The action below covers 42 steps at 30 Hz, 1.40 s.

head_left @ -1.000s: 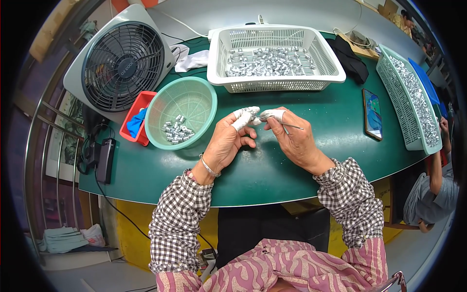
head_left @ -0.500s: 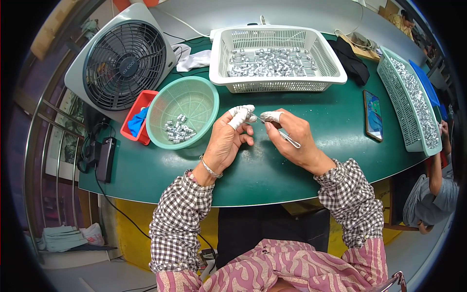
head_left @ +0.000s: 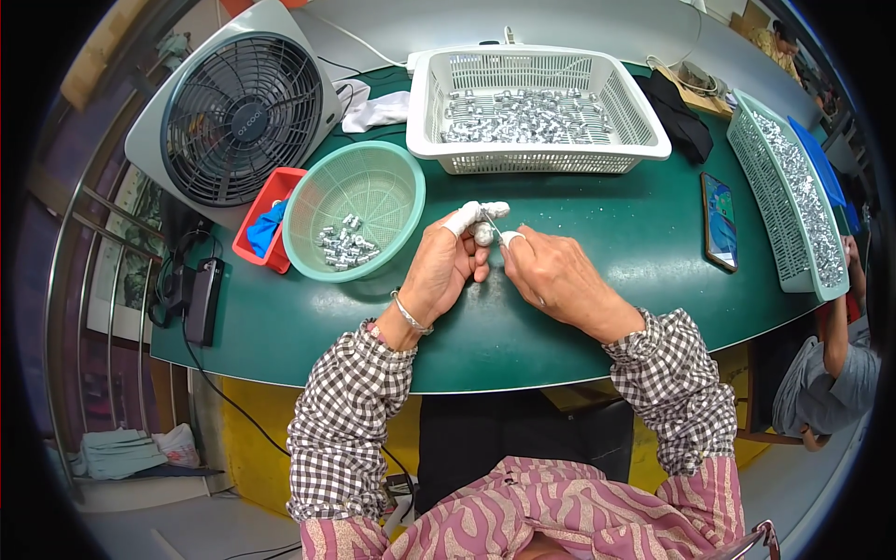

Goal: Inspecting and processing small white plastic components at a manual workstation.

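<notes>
My left hand (head_left: 450,257), with white coverings on its thumb and index finger, is closed in a pinch. A small silver metal part seems to be between those fingertips, mostly hidden by them. My right hand (head_left: 565,280), also with white on a fingertip, is wrapped round a thin metal tool (head_left: 493,225). The tool's tip reaches the left fingertips; its handle is hidden in my palm. Left of my hands, a round green mesh basket (head_left: 392,177) holds several small silver metal parts (head_left: 347,247).
A white plastic basket (head_left: 537,163) of metal parts stands at the back. Another long basket (head_left: 767,210), full of them, is at the right, near another person's arm (head_left: 854,266). A phone (head_left: 719,222), a fan (head_left: 247,121) and a red bin (head_left: 254,247) share the green table (head_left: 523,359).
My right hand has turned over, so its back now faces up and the tool's looped end is out of sight. The left fingers have shifted, with the thumb now below the index finger.
</notes>
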{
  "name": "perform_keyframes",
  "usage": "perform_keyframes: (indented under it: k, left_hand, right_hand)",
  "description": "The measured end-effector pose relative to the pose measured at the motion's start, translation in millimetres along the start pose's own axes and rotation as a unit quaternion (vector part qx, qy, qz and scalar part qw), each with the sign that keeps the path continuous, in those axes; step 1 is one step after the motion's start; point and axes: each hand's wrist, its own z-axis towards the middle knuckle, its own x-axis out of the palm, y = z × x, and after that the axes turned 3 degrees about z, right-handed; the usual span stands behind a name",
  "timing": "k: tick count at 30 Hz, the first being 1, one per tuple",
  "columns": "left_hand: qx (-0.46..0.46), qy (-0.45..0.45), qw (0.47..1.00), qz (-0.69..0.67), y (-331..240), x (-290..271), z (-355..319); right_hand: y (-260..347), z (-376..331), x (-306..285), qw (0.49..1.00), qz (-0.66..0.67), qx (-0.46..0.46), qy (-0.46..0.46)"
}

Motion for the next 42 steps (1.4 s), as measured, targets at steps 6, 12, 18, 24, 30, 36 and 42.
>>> perform_keyframes:
  k: [6, 12, 18, 24, 30, 36, 42]
  left_hand:
    - [-0.016, 0.005, 0.998, -0.056, 4.4, -0.6, 0.9]
    - [0.004, -0.018, 1.0, -0.017, 4.9, 15.1, 0.6]
    - [0.055, -0.104, 0.993, 0.005, 2.2, 21.0, -11.4]
    - [0.036, -0.025, 0.999, -0.002, 16.5, 17.9, -2.9]
    - [0.026, -0.012, 0.999, -0.031, 17.9, 8.8, 0.4]
    - [0.031, -0.124, 0.991, 0.047, 17.2, 16.8, 2.8]
    - [0.015, -0.084, 0.994, 0.066, 13.0, 17.1, -1.8]
  right_hand:
    - [-4.3, -0.7, 10.7, 0.999, -0.034, -0.012, 0.015]
    - [-7.3, -7.7, 19.9, 0.997, -0.07, -0.01, -0.044]
    - [-4.7, 3.1, 34.6, 0.984, 0.121, -0.008, -0.127]
    - [-0.6, -1.1, 16.8, 0.898, 0.389, 0.083, -0.186]
    - [-8.0, 5.1, 22.8, 0.862, 0.467, 0.12, -0.159]
    - [-7.6, 0.3, 19.0, 0.929, 0.335, 0.084, -0.131]
    - [-5.0, -8.2, 13.4, 0.994, 0.071, 0.0, -0.08]
